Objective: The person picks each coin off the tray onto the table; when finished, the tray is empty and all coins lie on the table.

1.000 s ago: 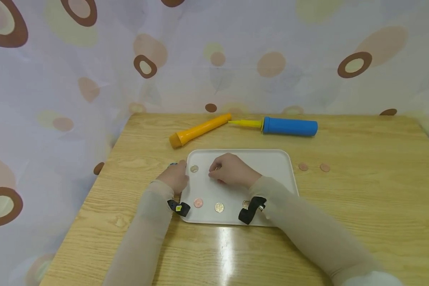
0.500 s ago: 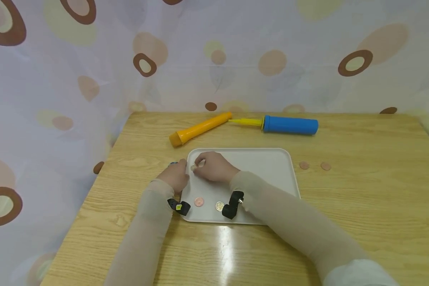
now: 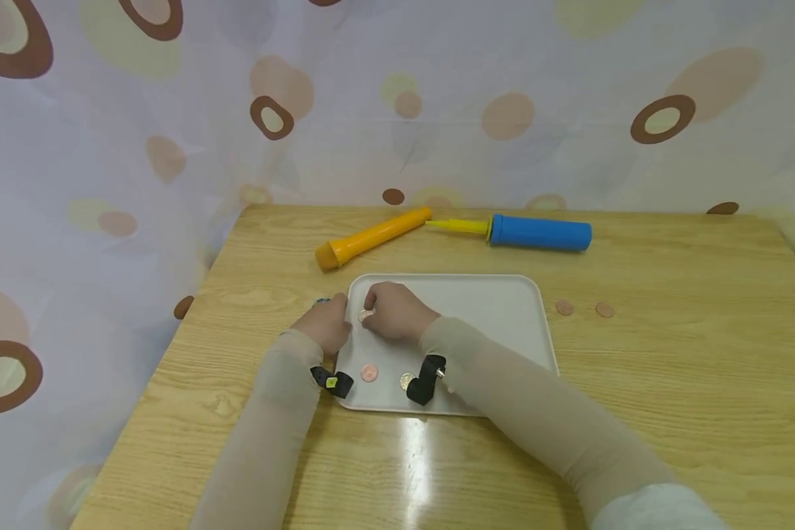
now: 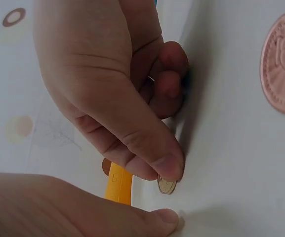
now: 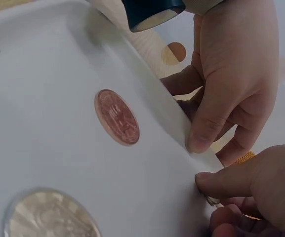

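A white tray lies on the wooden table. My left hand grips its left rim, with the thumb on the inner side and fingers outside. At the tray's upper left corner, my right hand pinches a silvery coin between thumb and fingers. That coin looks tilted in the left wrist view, and only its edge shows beside the thumb in the right wrist view. A copper coin and a gold-coloured coin, partly covered by the wrist camera, lie flat near the tray's front.
Two copper coins, one nearer and one farther right, lie on the table right of the tray. Behind it are an orange tube and a blue hand pump with a yellow nozzle. A patterned curtain hangs behind the table.
My right hand has moved left across the tray to the silvery coin, which has shifted slightly right. The right sleeve now covers another front coin. My left hand has stayed on the rim.
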A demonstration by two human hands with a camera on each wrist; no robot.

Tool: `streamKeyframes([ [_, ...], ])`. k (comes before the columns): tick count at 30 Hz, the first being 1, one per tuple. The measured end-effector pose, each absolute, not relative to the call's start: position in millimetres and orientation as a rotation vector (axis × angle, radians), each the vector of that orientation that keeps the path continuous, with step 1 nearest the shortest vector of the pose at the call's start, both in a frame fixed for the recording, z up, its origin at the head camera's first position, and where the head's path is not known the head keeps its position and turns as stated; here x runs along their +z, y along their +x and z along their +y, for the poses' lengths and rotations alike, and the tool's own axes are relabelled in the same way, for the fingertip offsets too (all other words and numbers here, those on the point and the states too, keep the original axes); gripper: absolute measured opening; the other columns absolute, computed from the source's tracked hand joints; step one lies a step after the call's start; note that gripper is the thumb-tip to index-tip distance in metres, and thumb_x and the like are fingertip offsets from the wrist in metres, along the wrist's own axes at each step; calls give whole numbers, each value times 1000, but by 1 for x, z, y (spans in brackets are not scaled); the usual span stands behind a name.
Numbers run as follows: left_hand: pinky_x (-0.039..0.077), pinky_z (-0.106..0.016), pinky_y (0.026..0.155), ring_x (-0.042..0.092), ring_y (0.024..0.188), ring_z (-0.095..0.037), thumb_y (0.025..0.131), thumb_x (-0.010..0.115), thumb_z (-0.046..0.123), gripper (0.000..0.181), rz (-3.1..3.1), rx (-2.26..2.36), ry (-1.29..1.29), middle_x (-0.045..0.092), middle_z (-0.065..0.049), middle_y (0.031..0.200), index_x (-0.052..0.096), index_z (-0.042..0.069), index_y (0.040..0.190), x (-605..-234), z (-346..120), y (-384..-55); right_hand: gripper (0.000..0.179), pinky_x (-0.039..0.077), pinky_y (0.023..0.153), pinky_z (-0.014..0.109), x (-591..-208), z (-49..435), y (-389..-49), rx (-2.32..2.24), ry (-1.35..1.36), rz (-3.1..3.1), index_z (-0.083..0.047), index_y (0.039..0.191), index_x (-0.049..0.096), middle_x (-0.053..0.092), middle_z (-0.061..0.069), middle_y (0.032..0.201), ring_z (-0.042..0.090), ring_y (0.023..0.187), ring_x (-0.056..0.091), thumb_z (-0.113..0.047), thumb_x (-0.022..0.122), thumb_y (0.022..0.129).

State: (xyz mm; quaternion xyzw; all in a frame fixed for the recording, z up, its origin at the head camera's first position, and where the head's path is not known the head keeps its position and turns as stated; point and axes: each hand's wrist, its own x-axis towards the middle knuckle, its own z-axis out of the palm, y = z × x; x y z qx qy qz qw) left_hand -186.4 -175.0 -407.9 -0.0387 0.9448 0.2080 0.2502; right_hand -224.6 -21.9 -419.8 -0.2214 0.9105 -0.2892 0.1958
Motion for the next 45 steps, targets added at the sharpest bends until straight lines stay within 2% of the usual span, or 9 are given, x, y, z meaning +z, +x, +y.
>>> streamKeyframes([
  [5, 48, -42, 98, 55, 105, -28, 105, 47, 16, 55, 2587, 562, -85, 51, -22, 145, 29, -3, 154, -406, -176, -185, 20, 45, 72, 29, -423, -21, -224, -859, -645, 2550, -7, 107, 61, 61, 5, 89, 18, 80, 55, -18, 71, 93],
  [11, 49, -37, 87, 56, 101, -27, 106, 47, 15, 51, 2591, 565, -92, 56, -19, 136, 32, -3, 151, -408, -176, -186, 12, 43, 64, 28, -426, -16, -223, -958, -682, 2533, -10, 98, 58, 59, 4, 80, 17, 72, 53, -17, 67, 96],
  [13, 50, -37, 86, 57, 100, -27, 106, 46, 15, 50, 2594, 566, -83, 57, -20, 134, 33, -3, 150, -408, -176, -186, 11, 44, 65, 28, -425, -12, -222, -985, -675, 2520, -10, 97, 59, 61, 4, 82, 17, 73, 55, -19, 67, 96],
  [16, 50, -40, 95, 57, 103, -27, 105, 47, 15, 51, 2604, 554, -74, 55, -21, 139, 33, -3, 151, -407, -175, -185, 13, 47, 69, 28, -424, -4, -222, -1024, -643, 2484, -12, 102, 64, 64, 2, 86, 16, 77, 58, -23, 68, 95],
  [19, 45, -45, 105, 56, 109, -27, 106, 47, 16, 53, 2602, 553, -84, 51, -22, 145, 32, -2, 153, -404, -174, -185, 19, 49, 74, 29, -423, 6, -223, -1058, -607, 2457, -13, 107, 70, 68, 0, 90, 16, 81, 60, -27, 70, 94],
  [22, 44, -46, 107, 55, 110, -28, 106, 47, 17, 53, 2591, 561, -111, 50, -21, 147, 31, 0, 154, -403, -173, -185, 22, 49, 77, 30, -420, 15, -224, -1094, -588, 2447, -13, 108, 74, 69, -1, 89, 17, 83, 60, -28, 71, 93],
  [33, 48, -41, 95, 55, 106, -28, 106, 47, 17, 52, 2570, 574, -118, 52, -20, 143, 31, 0, 153, -410, -174, -189, 25, 50, 77, 33, -407, 44, -222, -1172, -450, 2429, -16, 111, 74, 71, 0, 90, 19, 83, 63, -33, 73, 92],
  [39, 47, -42, 98, 55, 108, -27, 105, 47, 15, 53, 2592, 575, -74, 51, -22, 145, 31, -2, 153, -407, -174, -185, 27, 52, 74, 32, -403, 66, -220, -1267, -347, 2412, -16, 112, 74, 71, 3, 94, 21, 85, 65, -32, 76, 91],
  [45, 48, -37, 89, 57, 103, -26, 105, 45, 14, 51, 2603, 586, -74, 56, -20, 137, 33, -3, 151, -401, -172, -180, 32, 52, 75, 33, -400, 88, -219, -1275, -327, 2433, -17, 116, 73, 73, 3, 98, 21, 88, 67, -37, 75, 91],
])
